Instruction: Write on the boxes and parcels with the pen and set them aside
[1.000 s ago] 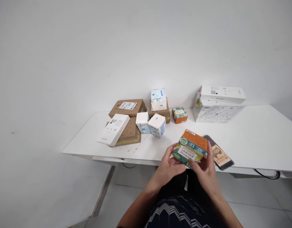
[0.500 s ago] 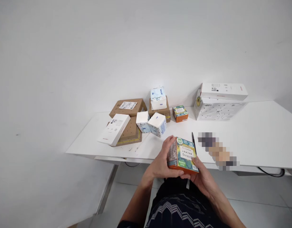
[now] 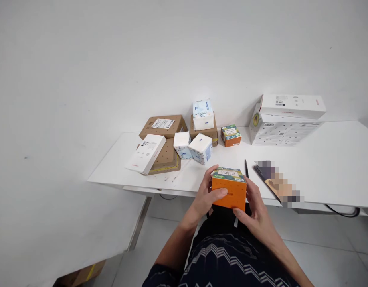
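Note:
Between both hands is an orange box (image 3: pixel 229 193) with a green and blue printed top, held at the table's front edge and tilted so its plain orange side faces me. My left hand (image 3: pixel 205 195) wraps round its left side, thumb lying on the orange face. On the other side my right hand (image 3: pixel 256 207) grips the right edge, with the thumb at the lower right corner. The fingers behind the box are hidden. A black pen (image 3: pixel 246 168) lies just beyond it, and a phone (image 3: pixel 269 181), partly blurred out, rests to the right.
On the white table (image 3: pixel 112 159), brown cartons (image 3: pixel 163 124) and a white box (image 3: pixel 146 153) are stacked at left. Several tissue packs (image 3: pixel 201 148) sit mid-table beside a smaller orange box (image 3: pixel 231 136). White boxes (image 3: pixel 285 129) stand at back right, against the wall.
My hands have turned the orange box, so its orange side now faces me instead of the printed top. My right thumb has shifted from the top to the lower corner. The view has shifted slightly.

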`<action>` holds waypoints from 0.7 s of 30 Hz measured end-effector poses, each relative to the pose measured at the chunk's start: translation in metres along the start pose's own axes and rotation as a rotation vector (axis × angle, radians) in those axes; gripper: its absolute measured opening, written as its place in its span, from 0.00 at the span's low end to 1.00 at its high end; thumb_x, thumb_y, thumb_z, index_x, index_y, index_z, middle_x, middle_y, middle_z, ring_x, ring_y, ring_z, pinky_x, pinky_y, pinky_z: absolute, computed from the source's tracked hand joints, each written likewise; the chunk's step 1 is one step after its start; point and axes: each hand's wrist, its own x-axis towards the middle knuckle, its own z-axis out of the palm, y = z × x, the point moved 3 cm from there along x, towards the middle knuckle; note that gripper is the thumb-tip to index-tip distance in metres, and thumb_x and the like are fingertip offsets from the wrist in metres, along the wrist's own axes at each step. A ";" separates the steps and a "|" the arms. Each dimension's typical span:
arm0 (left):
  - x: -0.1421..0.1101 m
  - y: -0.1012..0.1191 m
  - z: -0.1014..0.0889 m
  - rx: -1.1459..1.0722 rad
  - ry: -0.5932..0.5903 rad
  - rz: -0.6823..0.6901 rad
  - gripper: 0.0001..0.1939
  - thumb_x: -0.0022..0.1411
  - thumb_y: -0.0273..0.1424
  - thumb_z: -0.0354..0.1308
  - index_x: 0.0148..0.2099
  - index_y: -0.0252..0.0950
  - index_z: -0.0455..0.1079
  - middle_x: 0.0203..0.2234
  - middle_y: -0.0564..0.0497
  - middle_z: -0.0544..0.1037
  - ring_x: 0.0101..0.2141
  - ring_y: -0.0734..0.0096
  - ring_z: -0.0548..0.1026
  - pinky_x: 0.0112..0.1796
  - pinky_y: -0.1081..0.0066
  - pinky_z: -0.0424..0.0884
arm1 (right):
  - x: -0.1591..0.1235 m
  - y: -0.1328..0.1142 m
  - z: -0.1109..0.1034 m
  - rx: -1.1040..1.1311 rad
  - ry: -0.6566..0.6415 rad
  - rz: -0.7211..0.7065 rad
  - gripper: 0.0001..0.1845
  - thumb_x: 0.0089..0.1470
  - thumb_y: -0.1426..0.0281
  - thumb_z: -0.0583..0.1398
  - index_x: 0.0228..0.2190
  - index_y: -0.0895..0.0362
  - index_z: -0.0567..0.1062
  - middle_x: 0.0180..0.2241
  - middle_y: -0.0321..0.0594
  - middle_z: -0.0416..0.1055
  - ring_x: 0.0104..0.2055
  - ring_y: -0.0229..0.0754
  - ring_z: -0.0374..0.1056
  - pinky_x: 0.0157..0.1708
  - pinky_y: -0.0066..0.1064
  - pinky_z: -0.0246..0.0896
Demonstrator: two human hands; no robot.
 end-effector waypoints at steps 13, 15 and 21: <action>-0.002 -0.002 0.009 0.112 -0.053 -0.148 0.36 0.56 0.38 0.59 0.65 0.44 0.50 0.53 0.47 0.67 0.48 0.60 0.70 0.49 0.59 0.66 | 0.003 0.002 -0.006 0.258 0.102 0.134 0.30 0.58 0.60 0.56 0.61 0.42 0.57 0.63 0.38 0.55 0.63 0.51 0.53 0.57 0.46 0.56; -0.001 -0.003 0.008 0.112 -0.094 -0.165 0.39 0.57 0.40 0.58 0.67 0.46 0.47 0.57 0.46 0.63 0.47 0.60 0.70 0.50 0.58 0.66 | 0.004 0.007 -0.007 0.312 0.123 0.152 0.30 0.58 0.60 0.56 0.61 0.42 0.58 0.63 0.37 0.55 0.63 0.51 0.53 0.57 0.46 0.56; -0.005 -0.006 -0.001 0.283 -0.225 -0.153 0.51 0.53 0.42 0.64 0.69 0.48 0.36 0.65 0.44 0.51 0.57 0.52 0.62 0.55 0.54 0.62 | 0.008 0.016 -0.013 0.490 0.188 0.222 0.31 0.55 0.58 0.58 0.59 0.45 0.61 0.63 0.38 0.58 0.63 0.52 0.53 0.61 0.49 0.50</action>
